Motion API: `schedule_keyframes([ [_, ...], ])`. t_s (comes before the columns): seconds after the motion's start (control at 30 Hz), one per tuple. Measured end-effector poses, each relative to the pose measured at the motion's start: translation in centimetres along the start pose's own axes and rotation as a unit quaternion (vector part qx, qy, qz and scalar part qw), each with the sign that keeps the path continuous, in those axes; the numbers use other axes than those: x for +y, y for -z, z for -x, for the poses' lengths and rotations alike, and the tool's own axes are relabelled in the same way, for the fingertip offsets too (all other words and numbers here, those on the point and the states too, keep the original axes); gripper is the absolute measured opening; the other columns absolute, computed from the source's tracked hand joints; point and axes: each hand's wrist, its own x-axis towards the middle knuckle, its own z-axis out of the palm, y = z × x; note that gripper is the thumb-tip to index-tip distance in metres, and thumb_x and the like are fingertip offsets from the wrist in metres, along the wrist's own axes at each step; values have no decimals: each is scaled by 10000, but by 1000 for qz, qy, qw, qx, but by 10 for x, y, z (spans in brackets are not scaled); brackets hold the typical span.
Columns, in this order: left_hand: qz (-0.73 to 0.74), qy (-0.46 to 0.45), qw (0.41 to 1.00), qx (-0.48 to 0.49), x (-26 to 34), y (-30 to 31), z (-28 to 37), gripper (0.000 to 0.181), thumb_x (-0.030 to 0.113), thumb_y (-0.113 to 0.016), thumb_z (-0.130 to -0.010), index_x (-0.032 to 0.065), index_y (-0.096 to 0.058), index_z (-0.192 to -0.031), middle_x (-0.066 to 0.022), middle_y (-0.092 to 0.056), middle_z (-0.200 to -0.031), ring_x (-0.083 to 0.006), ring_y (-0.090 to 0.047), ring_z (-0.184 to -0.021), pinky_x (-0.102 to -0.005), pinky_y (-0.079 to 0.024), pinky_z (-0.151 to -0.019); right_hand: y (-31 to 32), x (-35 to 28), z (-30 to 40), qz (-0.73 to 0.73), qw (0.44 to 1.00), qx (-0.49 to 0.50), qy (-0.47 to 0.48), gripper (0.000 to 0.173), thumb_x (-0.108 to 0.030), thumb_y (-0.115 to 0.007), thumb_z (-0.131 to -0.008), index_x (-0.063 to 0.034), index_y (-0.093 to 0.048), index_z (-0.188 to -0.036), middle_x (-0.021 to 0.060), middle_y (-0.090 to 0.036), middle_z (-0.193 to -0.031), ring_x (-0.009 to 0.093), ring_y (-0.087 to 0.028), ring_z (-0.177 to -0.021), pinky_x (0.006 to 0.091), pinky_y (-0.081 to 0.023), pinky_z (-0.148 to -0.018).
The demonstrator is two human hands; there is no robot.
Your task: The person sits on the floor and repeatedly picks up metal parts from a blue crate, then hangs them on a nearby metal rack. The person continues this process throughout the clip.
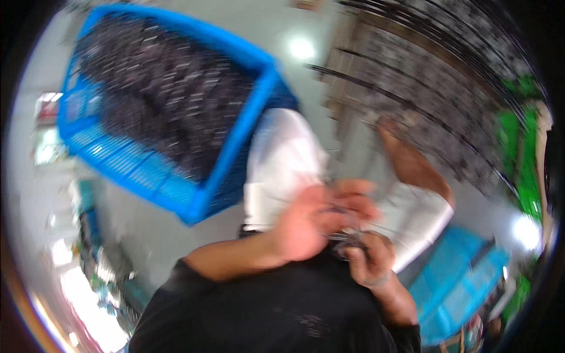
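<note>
My left hand (309,216) is in front of my lap, its fingers curled and blurred by motion. A thin dark shape shows at its fingers, but whether it is gripped cannot be made out. Just below and to the right, my right hand (373,258) pinches a small dark, shiny part (346,245) between thumb and fingers. The two hands nearly meet at this part. Beyond my left hand stands a large blue plastic crate (265,92), heaped with many small dark pieces (176,88) that glint.
My legs in white shorts (287,154) are spread, one beside the crate. Racking or stacked material with dark bars (423,88) stands at the upper right. Another blue plastic crate (459,282) is at the lower right, below green objects (521,163). The grey floor (176,238) reflects lamps.
</note>
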Motion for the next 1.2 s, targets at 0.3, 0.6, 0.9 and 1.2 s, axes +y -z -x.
schedule_keyframes([
  [0.3,-720,-83,421,545,175,286,148,630,93,-556,-814,-31,-323,-1386,-213,-457,-1336,-341,-433,-1246,-372,-310,-1057,201,113,-19,-70,797,549,-241,380,-246,-513,-942,-37,-522,-1260,11,-563,-776,54,-429,-529,250,-395,-458],
  [0.6,-802,28,431,413,210,340,175,438,145,-501,-849,-55,-507,-1239,-234,-583,-1185,-366,-553,-1094,-382,-416,-941,253,172,-26,-281,761,481,-332,200,-256,-581,-885,-62,-627,-909,-12,-507,-675,68,-346,-474,220,-234,-378],
  [0.9,-569,-20,665,483,220,248,229,392,118,-447,-865,14,-544,-1231,-100,-597,-1159,-210,-564,-1049,-315,-432,-900,237,226,-14,-285,748,553,-232,219,-257,-617,-874,-40,-618,-898,25,-588,-745,75,-355,-464,238,-265,-379],
  [1.2,-261,-176,893,322,135,78,183,561,271,-645,-853,-2,-448,-1302,-57,-587,-1080,-168,-586,-937,-340,-494,-797,106,95,-11,73,850,510,-110,344,-224,-504,-950,67,-570,-1123,161,-622,-1080,243,-606,-955,322,-494,-837],
])
